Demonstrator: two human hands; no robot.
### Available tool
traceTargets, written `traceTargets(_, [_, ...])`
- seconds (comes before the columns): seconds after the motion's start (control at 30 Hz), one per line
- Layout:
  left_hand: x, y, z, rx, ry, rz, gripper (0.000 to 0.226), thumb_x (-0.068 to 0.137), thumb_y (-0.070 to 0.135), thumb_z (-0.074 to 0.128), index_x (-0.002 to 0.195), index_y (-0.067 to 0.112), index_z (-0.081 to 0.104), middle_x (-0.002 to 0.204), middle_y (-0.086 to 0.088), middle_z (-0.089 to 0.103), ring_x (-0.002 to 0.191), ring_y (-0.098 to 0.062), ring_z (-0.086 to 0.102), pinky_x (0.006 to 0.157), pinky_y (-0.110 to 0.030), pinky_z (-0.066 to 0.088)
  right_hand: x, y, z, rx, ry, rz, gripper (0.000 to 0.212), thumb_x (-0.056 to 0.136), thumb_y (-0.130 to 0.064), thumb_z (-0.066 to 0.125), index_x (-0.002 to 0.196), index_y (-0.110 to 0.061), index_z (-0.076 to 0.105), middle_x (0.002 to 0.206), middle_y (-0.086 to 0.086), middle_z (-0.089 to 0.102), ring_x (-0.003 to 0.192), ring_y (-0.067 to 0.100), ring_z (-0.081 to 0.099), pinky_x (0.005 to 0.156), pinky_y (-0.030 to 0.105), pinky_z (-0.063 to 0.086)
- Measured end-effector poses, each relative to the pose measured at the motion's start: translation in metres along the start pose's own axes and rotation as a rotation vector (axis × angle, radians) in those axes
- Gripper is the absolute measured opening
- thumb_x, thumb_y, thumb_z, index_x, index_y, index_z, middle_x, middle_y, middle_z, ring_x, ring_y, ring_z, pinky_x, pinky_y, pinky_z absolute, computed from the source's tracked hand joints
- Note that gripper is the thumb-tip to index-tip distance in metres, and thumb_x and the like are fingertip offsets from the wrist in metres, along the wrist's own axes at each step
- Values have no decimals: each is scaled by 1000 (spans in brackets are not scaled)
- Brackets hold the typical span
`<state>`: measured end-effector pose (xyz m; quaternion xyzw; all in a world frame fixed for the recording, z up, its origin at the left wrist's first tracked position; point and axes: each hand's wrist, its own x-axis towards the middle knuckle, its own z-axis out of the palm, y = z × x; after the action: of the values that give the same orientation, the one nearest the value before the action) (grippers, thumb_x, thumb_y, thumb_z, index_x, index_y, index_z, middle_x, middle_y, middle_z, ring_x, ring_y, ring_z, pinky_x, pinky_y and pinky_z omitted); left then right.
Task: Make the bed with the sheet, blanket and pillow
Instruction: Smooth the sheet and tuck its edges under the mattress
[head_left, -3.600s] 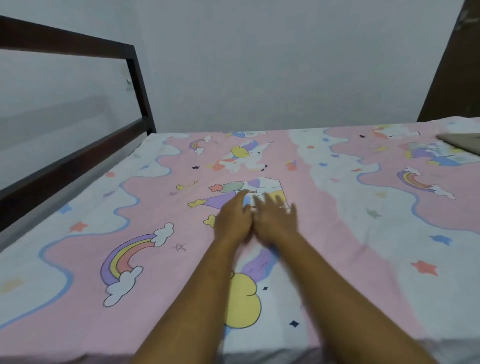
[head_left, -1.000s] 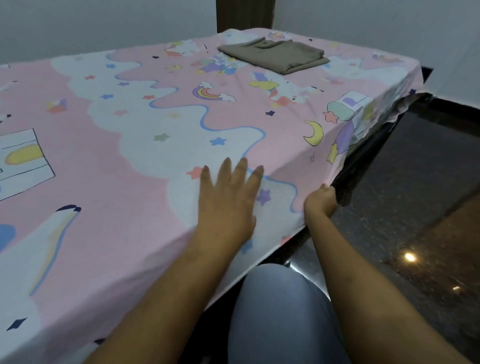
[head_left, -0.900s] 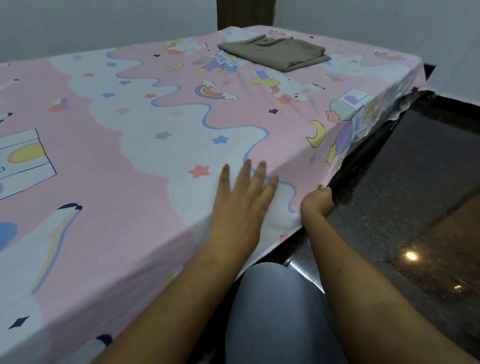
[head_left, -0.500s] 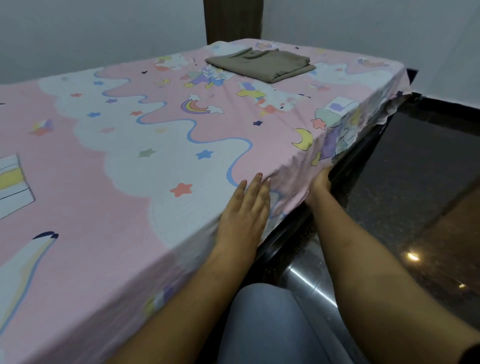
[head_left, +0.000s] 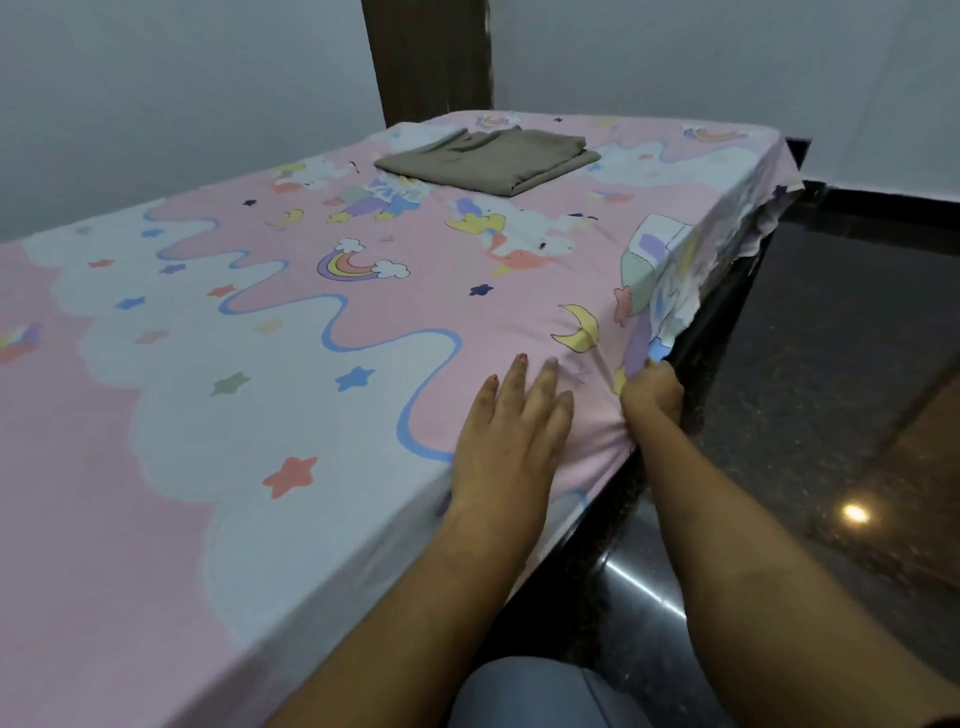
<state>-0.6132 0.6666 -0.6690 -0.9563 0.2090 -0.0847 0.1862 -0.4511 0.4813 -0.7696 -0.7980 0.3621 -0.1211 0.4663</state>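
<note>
Sheet (head_left: 332, 332): pink cartoon print, spread flat over the whole mattress top; I read it as laid and mostly smooth.
Sheet axis: long axis runs from my lower left toward the far right corner by the dark post (head_left: 426, 57); the near side edge hangs over the bed frame (head_left: 711, 306).
Left hand (head_left: 511, 431): flat on the sheet just inside the near edge, fingers straight and close together, holding nothing, pressing the cloth down.
Right hand (head_left: 652, 392): at the side edge just beside the left hand, fingers curled around a gather of sheet; creases fan out from it.
Step, as I judge it: tucking or tightening the near edge.
Loose part: farther along the same edge the sheet hangs ragged and untucked near the corner.
Blanket (head_left: 488, 158): I take the folded olive-brown cloth to be this; it lies on the sheet near the far end, long side roughly across the bed, not yet opened.
Pillow: none in view.
Floor (head_left: 841, 364): dark, glossy, with a light spot.
Progress: sheet on, edge work under way; blanket and pillow left.
</note>
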Motion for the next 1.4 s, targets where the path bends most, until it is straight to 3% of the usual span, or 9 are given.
traceTargets(0.1, [7, -12, 2, -56, 117, -77, 57, 99, 19, 17, 151, 22, -4, 159, -6, -14, 146, -31, -8, 117, -45, 1, 1, -2, 11, 13, 4, 11, 34, 103, -25, 34, 119, -2, 53, 122, 24, 56, 112, 39, 55, 87, 40, 44])
traceTargets(0.27, [13, -14, 10, 29, 34, -36, 76, 98, 23, 40, 149, 19, -17, 155, -12, -24, 143, -40, -12, 115, -52, 2, -2, -10, 15, 114, -31, 81, 39, 103, -29, 32, 124, -3, 52, 127, 24, 54, 115, 40, 52, 92, 41, 43])
traceTargets(0.53, [16, 9, 30, 281, 39, 2, 72, 102, 30, 29, 145, 6, -23, 144, -30, -34, 135, -53, -16, 108, -60, -5, -13, 15, 46, 696, -51, 363, 68, 81, -64, 39, 110, -8, 64, 109, 16, 66, 97, 36, 63, 92, 48, 50])
traceTargets(0.77, [8, 8, 29, 297, 22, 58, 68, 102, 32, 28, 147, 8, -16, 145, -32, -32, 136, -53, -15, 109, -60, -6, -38, 6, 26, 199, 41, 94, 33, 102, -22, 35, 120, -1, 53, 122, 27, 57, 111, 42, 56, 88, 42, 46])
traceTargets(0.87, [5, 3, 19, 29, 122, -13, 73, 87, 36, 58, 149, 24, 21, 154, -29, 9, 140, -45, 19, 113, -47, 22, -37, 5, 17, 9, -9, 59, 30, 101, -16, 36, 123, -3, 50, 125, 25, 55, 112, 41, 56, 87, 42, 47])
traceTargets(1.0, [-18, -18, 0, -182, 132, -34, 95, 36, 38, 87, 123, 17, 58, 117, -16, 65, 100, -30, 66, 77, -31, 55, -53, -1, 14, 100, -36, 126, 30, 101, -15, 37, 125, 0, 46, 128, 27, 53, 114, 43, 54, 88, 44, 47])
traceTargets(1.07, [-28, -27, -9, -220, 156, -28, 93, 40, 27, 87, 127, 10, 59, 124, -20, 61, 106, -30, 64, 81, -32, 54, -70, -3, 15, 235, -15, 208, 34, 103, -20, 35, 128, 2, 42, 132, 29, 50, 118, 44, 52, 92, 45, 45])
traceTargets(1.2, [-32, -30, -16, -231, 28, -40, 77, 92, 13, 44, 151, 19, -5, 159, -6, 0, 146, -21, 8, 116, -30, 12, -111, 0, 24, 419, 26, 291, 46, 102, -36, 33, 130, 0, 39, 131, 29, 50, 117, 46, 52, 94, 47, 43])
traceTargets(1.4, [-36, -31, -11, -213, 62, -46, 68, 95, 13, 35, 151, 18, -4, 159, -5, -4, 146, -22, 3, 118, -32, 5, -150, 15, 35, 284, 1, 207, 34, 102, -29, 34, 120, -1, 41, 122, 28, 57, 108, 44, 57, 88, 47, 48])
